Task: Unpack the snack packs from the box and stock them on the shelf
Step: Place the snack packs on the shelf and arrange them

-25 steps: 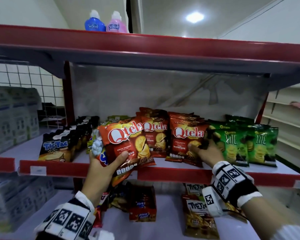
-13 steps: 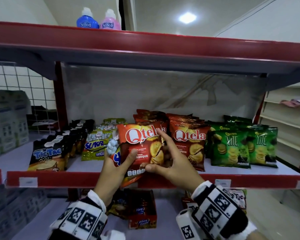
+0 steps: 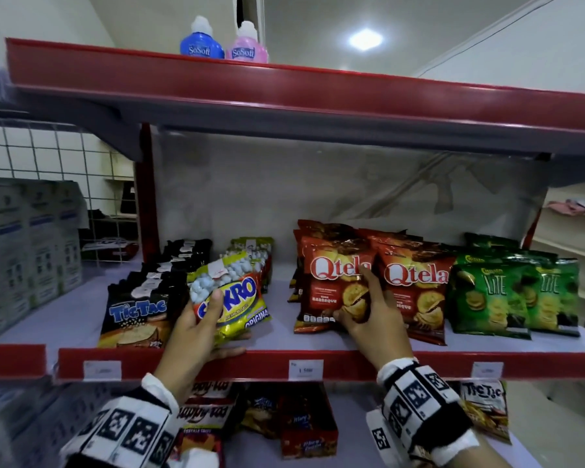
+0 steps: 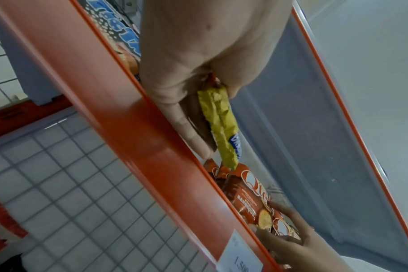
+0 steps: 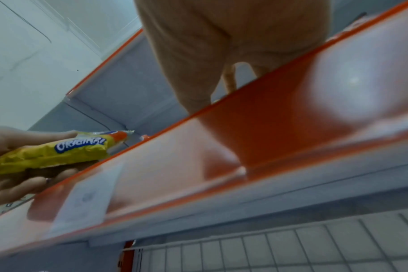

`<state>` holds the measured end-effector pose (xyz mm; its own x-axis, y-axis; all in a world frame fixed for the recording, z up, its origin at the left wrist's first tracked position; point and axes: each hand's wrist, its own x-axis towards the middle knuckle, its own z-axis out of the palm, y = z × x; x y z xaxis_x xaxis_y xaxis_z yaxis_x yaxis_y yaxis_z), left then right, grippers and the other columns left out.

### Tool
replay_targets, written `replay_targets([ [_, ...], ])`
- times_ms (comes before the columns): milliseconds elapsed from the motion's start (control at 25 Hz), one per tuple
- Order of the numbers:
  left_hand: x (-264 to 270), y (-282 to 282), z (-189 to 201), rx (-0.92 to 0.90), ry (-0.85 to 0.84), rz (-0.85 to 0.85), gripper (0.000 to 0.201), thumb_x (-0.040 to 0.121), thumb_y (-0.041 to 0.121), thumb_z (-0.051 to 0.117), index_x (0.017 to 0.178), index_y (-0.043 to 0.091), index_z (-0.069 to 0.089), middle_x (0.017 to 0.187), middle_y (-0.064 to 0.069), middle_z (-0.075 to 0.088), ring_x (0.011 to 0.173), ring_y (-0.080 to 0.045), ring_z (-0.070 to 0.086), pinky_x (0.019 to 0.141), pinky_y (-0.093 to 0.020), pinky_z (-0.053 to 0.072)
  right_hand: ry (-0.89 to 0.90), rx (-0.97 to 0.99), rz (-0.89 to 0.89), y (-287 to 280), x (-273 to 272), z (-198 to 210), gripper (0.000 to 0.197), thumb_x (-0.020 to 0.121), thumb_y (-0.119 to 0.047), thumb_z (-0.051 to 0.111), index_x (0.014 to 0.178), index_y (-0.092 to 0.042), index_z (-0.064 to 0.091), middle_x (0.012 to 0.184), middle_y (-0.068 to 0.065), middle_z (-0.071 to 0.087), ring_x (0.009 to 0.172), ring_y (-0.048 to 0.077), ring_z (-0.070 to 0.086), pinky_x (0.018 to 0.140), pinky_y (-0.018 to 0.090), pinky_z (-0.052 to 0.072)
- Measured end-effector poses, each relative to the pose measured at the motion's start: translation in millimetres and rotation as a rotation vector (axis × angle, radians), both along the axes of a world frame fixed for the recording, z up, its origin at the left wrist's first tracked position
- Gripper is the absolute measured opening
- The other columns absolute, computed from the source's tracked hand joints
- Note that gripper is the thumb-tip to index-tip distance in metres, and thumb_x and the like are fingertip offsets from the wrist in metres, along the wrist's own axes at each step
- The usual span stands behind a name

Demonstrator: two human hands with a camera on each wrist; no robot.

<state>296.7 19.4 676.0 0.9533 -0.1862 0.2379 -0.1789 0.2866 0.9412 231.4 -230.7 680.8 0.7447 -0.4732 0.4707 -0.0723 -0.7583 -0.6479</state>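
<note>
Qtela pack (image 3: 338,282) now shelved | right grip (image 3: 372,319) pinching it | left grip (image 3: 196,329) clasps Sukro pack (image 3: 232,298)

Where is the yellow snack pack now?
In the head view, the left hand holds the yellow snack pack over the shelf edge, beside the black packs.
</note>
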Motion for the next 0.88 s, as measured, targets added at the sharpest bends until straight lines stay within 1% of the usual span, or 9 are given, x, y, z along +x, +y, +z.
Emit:
replay_targets([
  [160,10,17,-1,0.006,-0.009,-0.04,0.044,0.078,0.052,0.056,0.111,0.023,0.058,0.088,-0.004,0.076,0.073,-0.03,0.074,0.051,-0.033,0.058,0.14,-0.018,-0.031,7,0,6,0.088,0.075,-0.044,0.074,0.143,-0.043,0.018,0.131,0.013,0.049,0.121,0.035,0.049,0.098,0.042,0.045],
  [240,9,17,-1,0.004,-0.008,-0.053,0.045,0.076,0.052,0.057,0.111,0.024,0.059,0.088,-0.004,0.076,0.073,-0.028,0.074,0.05,-0.032,0.058,0.198,-0.038,-0.076,11,-4,11,0.09,0.076,-0.047,0.072,0.145,-0.043,0.013,0.134,0.015,0.043,0.125,0.037,0.043,0.101,0.043,0.042],
  [360,8,14,-2,0.049,-0.023,-0.067,0.049,0.076,0.053,0.057,0.112,0.021,0.059,0.092,-0.007,0.075,0.077,-0.029,0.073,0.05,-0.032,0.057,-0.025,-0.251,-0.197,28,-18,19,0.082,0.078,-0.047,0.067,0.146,-0.034,0.022,0.125,0.011,0.039,0.12,0.028,0.036,0.098,0.038,0.038],
  [440,5,14,0,0.081,-0.052,-0.083,0.05,0.074,0.055,0.057,0.111,0.022,0.06,0.094,-0.007,0.075,0.081,-0.028,0.073,0.05,-0.032,0.057,-0.184,-0.228,-0.001,45,-23,30,0.07,0.08,-0.05,0.064,0.141,-0.033,0.033,0.118,-0.002,0.045,0.112,0.015,0.041,0.094,0.029,0.041],
  [560,-3,16,2,0.149,-0.122,-0.073,0.042,0.074,0.056,0.054,0.103,0.027,0.064,0.091,0.002,0.076,0.08,-0.016,0.072,0.053,-0.031,0.057,0.003,0.218,0.513,79,-17,45,0.078,0.07,-0.058,0.07,0.138,-0.043,0.032,0.114,-0.009,0.061,0.101,0.005,0.06,0.081,0.019,0.049],
  [640,-7,22,5,0.177,-0.18,-0.049,0.037,0.077,0.052,0.053,0.101,0.027,0.066,0.093,0.005,0.076,0.084,-0.009,0.071,0.068,-0.023,0.056,0.099,0.372,0.663,99,-3,46,0.078,0.074,-0.036,0.077,0.139,-0.037,0.033,0.109,0.0,0.066,0.092,0.012,0.065,0.072,0.023,0.053],
  [720,-6,35,9,0.181,-0.226,0.009,0.029,0.084,0.042,0.054,0.105,0.024,0.064,0.096,0.005,0.073,0.089,-0.007,0.068,0.074,-0.015,0.052,0.026,0.424,0.635,114,14,45,0.07,0.078,-0.008,0.074,0.137,-0.023,0.04,0.099,0.007,0.066,0.083,0.018,0.062,0.07,0.028,0.055],
  [800,2,55,11,0.18,-0.277,0.125,0.02,0.088,0.03,0.056,0.105,0.02,0.06,0.096,0.008,0.067,0.09,-0.008,0.064,0.07,-0.011,0.052,-0.099,0.489,0.53,121,31,46,0.058,0.08,0.004,0.069,0.132,-0.006,0.046,0.087,0.004,0.063,0.076,0.015,0.06,0.068,0.02,0.053],
  [880,14,79,7,0.203,-0.352,0.302,0.018,0.088,0.025,0.061,0.104,0.018,0.06,0.095,0.008,0.065,0.093,-0.01,0.062,0.072,-0.016,0.051,-0.177,0.522,0.409,121,47,47,0.048,0.082,0.006,0.067,0.126,0.0,0.049,0.085,0.0,0.061,0.076,0.014,0.059,0.063,0.014,0.05],
])
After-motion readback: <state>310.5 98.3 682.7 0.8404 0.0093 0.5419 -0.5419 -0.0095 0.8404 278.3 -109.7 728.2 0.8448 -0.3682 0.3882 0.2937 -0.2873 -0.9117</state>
